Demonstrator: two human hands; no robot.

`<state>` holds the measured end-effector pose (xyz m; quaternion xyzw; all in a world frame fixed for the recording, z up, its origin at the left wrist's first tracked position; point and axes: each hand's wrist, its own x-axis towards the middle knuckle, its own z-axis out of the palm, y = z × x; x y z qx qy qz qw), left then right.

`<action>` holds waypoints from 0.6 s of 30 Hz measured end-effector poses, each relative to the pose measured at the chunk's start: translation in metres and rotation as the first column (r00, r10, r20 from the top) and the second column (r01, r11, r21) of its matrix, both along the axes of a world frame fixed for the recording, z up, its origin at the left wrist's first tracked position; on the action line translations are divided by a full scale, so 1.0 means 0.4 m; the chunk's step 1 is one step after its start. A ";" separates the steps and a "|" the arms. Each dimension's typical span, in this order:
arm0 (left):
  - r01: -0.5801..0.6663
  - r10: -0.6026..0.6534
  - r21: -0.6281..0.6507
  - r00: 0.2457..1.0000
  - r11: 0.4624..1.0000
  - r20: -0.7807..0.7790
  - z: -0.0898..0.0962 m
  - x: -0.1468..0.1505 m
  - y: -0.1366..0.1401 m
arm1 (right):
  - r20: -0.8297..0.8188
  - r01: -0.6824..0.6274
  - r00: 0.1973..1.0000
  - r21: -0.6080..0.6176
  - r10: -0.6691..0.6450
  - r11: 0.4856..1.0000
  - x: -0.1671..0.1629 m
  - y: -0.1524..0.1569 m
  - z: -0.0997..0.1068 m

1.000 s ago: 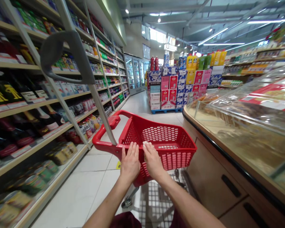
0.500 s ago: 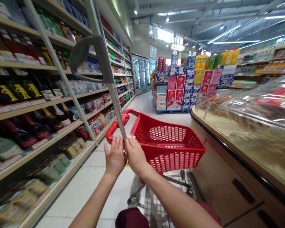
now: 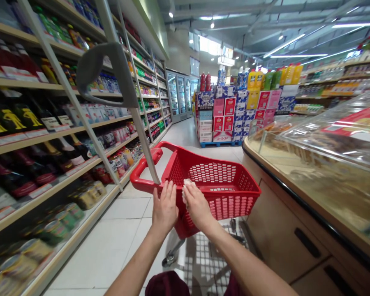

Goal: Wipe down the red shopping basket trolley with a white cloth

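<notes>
A red wheeled shopping basket [image 3: 231, 197] stands in the aisle in front of me, and nothing shows inside it. Its grey pull handle [image 3: 106, 74] rises on a pole toward the upper left. My left hand [image 3: 165, 205] lies flat against the basket's near rim, just right of the pole's base, fingers stretched out and holding nothing. My right hand [image 3: 197, 205] is beside it on the same rim and presses a small white cloth [image 3: 186, 185] against the red plastic.
Shelves of bottles, jars and cans [image 3: 43, 135] line the left side. A counter with a clear food display cover [image 3: 327, 148] runs along the right. Stacked drink cartons on a pallet [image 3: 231, 115] and fridges [image 3: 179, 96] stand down the tiled aisle.
Both hands slid right along the near rim, away from the pole's base. The white cloth now shows under my right fingers. The view swung slightly.
</notes>
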<state>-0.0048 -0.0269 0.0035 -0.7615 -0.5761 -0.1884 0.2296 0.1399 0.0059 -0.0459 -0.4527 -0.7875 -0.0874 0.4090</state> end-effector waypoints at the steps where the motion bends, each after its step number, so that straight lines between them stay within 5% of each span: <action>1: -0.003 0.002 -0.018 1.000 1.000 -0.009 -0.001 0.005 0.002 | 0.005 0.028 1.000 -0.014 -0.028 1.000 0.035 0.003 -0.009; 6: 0.008 -0.008 -0.018 1.000 1.000 -0.012 -0.009 0.032 0.006 | -0.026 0.290 0.955 -0.116 -0.295 0.950 0.201 0.021 -0.044; 12: 0.039 -0.039 -0.067 0.999 0.997 -0.007 -0.024 0.082 0.008 | 0.059 0.094 0.994 -0.018 -0.093 0.995 0.127 0.008 -0.039; 18: 0.047 -0.047 -0.084 0.999 0.995 0.002 -0.032 0.096 0.008 | 0.028 0.391 0.920 -0.104 -0.390 0.915 0.385 0.016 -0.093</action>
